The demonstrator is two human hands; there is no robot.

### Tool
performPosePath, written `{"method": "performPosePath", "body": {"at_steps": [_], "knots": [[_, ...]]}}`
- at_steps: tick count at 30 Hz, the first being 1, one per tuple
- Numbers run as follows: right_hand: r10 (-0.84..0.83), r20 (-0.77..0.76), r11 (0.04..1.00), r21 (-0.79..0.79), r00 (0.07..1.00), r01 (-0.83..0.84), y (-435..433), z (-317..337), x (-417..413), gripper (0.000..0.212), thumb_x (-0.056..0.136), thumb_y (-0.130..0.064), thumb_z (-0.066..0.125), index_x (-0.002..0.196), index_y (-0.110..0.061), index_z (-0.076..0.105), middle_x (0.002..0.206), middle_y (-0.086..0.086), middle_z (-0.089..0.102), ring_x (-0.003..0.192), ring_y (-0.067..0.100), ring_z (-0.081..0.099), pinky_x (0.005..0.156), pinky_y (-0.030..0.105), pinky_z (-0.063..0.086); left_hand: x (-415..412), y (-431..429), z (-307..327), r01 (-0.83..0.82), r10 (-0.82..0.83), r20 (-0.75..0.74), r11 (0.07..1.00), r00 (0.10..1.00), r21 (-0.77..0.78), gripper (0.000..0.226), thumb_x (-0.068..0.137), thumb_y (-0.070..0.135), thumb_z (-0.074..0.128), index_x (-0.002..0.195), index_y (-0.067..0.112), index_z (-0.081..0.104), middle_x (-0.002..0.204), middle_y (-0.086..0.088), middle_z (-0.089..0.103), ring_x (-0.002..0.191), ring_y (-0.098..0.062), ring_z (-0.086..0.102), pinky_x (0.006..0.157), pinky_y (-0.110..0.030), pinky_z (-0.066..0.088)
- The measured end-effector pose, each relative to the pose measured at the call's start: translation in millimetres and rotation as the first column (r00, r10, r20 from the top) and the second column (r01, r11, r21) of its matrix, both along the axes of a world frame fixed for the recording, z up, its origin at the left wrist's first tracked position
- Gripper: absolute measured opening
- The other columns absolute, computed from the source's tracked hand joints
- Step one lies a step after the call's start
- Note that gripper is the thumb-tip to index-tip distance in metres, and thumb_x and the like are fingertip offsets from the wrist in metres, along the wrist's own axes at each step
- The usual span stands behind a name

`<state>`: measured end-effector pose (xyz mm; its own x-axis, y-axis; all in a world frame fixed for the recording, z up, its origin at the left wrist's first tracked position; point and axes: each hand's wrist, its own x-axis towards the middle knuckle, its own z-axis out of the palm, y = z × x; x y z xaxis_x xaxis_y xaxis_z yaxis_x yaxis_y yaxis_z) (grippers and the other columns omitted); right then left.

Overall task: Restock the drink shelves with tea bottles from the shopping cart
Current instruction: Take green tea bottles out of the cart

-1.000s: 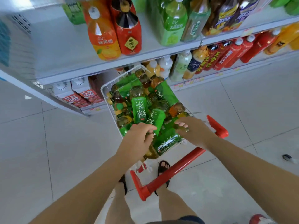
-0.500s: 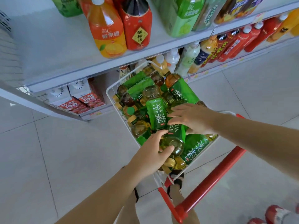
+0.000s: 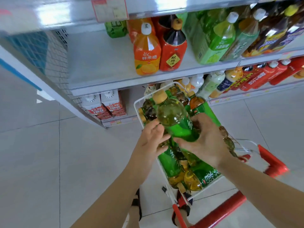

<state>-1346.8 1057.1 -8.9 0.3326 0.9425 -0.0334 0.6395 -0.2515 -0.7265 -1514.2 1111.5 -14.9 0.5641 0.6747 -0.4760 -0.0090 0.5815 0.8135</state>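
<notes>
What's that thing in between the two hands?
A clear plastic tea bottle with a green label and tan cap, seen in the head view. The right hand grips it; the left hand touches its side.

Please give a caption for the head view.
Right hand holds a tea bottle above the shopping cart, left hand beside it.

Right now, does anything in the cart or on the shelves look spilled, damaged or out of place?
Nothing spilled or damaged shows. Only the tea bottles in the cart look untidy: they lie heaped on their sides, pointing different ways. The shelf bottles stand upright.
</notes>
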Motion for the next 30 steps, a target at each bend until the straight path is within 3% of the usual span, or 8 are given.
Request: {"method": "performPosePath", "body": {"at_steps": [2,4,8,11,14,18,24,30], "knots": [[-0.053,-0.065,0.999,-0.016,0.996,0.052,12.6,5.7,-27.1,0.045,0.064,-0.033,0.082,0.092,-0.018,0.051,0.089,-0.002,0.054,0.079,0.011,0.052,0.068,0.023,0.045,2.2,-8.3,2.1,-0.009,0.013,-0.042,0.995,0.999,0.097,0.061,0.074,0.057,0.060,0.129,0.045,0.036,0.129,0.012,0.055,0.116,-0.005,0.056,0.096,-0.035,0.049],[0.034,-0.114,0.999,-0.024,0.993,-0.037,17.6,8.0,-46.4,0.036,0.071,-0.024,0.079,0.096,-0.017,0.055,0.093,-0.002,0.054,0.084,0.011,0.053,0.073,0.027,0.048,-1.5,-6.2,-2.2,-0.105,0.111,-0.039,0.986,0.993,0.129,0.047,0.082,0.045,0.064,0.124,0.043,0.044,0.120,0.014,0.062,0.112,-0.007,0.060,0.094,-0.037,0.050],[0.228,-0.347,0.958,-0.087,0.910,-0.274,15.3,5.8,-49.1,0.029,0.084,-0.018,0.067,0.113,-0.020,0.062,0.103,-0.009,0.058,0.096,0.000,0.058,0.083,0.009,0.047,-23.6,7.5,-14.9,-0.208,0.208,0.001,0.978,0.978,0.019,0.032,0.081,0.033,0.064,0.112,0.032,0.056,0.108,-0.002,0.070,0.102,-0.023,0.067,0.079,-0.041,0.055],[-0.009,-0.283,0.969,-0.239,0.959,-0.062,19.5,-16.2,-26.8,0.034,0.089,-0.022,0.061,0.122,-0.019,0.057,0.104,-0.012,0.060,0.094,-0.005,0.058,0.083,0.007,0.045,-34.5,10.4,-26.2,-0.201,0.201,-0.051,0.979,0.978,-0.001,0.037,0.079,0.035,0.070,0.113,0.030,0.057,0.108,-0.004,0.069,0.100,-0.024,0.067,0.077,-0.039,0.056],[-0.267,-0.086,0.863,-0.465,0.960,0.198,24.4,-51.5,1.8,0.058,0.088,-0.033,0.063,0.138,-0.017,0.039,0.126,0.001,0.053,0.114,0.018,0.053,0.095,0.031,0.042,-39.5,14.7,-35.2,-0.173,0.175,-0.085,0.985,0.981,0.025,0.039,0.075,0.034,0.072,0.111,0.032,0.059,0.108,-0.004,0.069,0.099,-0.024,0.068,0.080,-0.042,0.056],[-0.355,-0.105,0.723,-0.661,0.929,0.202,32.1,-86.7,5.3,0.081,0.082,-0.039,0.069,0.143,-0.009,0.025,0.129,0.012,0.052,0.103,0.025,0.052,0.086,0.033,0.041,-45.8,21.7,-46.4,-0.167,0.169,-0.109,0.986,0.980,0.025,0.040,0.073,0.033,0.070,0.112,0.031,0.059,0.109,-0.004,0.069,0.099,-0.024,0.068,0.085,-0.046,0.055],[-0.366,-0.098,0.758,-0.609,0.925,0.235,31.7,-92.4,2.3,0.065,0.077,-0.032,0.075,0.129,-0.010,0.043,0.112,0.005,0.059,0.089,0.018,0.048,0.078,0.028,0.039,-50.5,28.7,-51.7,-0.221,0.222,-0.131,0.975,0.966,0.022,0.044,0.069,0.032,0.070,0.111,0.029,0.057,0.104,0.000,0.070,0.093,-0.017,0.069,0.077,-0.036,0.056],[-0.163,-0.106,0.879,-0.468,0.981,0.095,18.1,-33.1,7.4,0.070,0.071,-0.027,0.080,0.129,-0.018,0.043,0.103,-0.001,0.064,0.086,0.017,0.061,0.079,0.029,0.049,-48.0,26.7,-25.9,-0.240,0.247,-0.152,0.969,0.957,0.063,0.048,0.067,0.036,0.072,0.113,0.031,0.058,0.105,0.001,0.070,0.095,-0.019,0.069,0.084,-0.044,0.055]]}}
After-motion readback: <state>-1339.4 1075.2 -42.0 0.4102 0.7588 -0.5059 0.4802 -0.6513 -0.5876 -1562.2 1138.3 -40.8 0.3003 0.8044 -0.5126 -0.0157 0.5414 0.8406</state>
